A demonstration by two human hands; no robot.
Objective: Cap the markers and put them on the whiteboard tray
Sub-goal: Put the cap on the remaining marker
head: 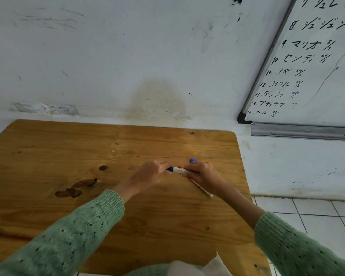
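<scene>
A white marker (pixel 179 170) lies level between my hands, just above the wooden table (pixel 68 156). My left hand (pixel 149 173) pinches its blue cap (pixel 170 169) at the marker's left end. My right hand (pixel 202 175) grips the barrel's right part. The same hand also holds a second white marker (pixel 202 189), which slants down to the right under the palm. A blue piece (pixel 193 160), probably another cap, pokes up behind my right fingers. The grey whiteboard tray (pixel 303 132) is mounted on the wall to the upper right, under the whiteboard (pixel 311 76).
The table's right edge runs close to my right wrist, with white floor tiles (pixel 317 220) beyond it. Dark knots mark the wood at the left. A pale cloth or paper (pixel 197 267) shows at the table's near edge.
</scene>
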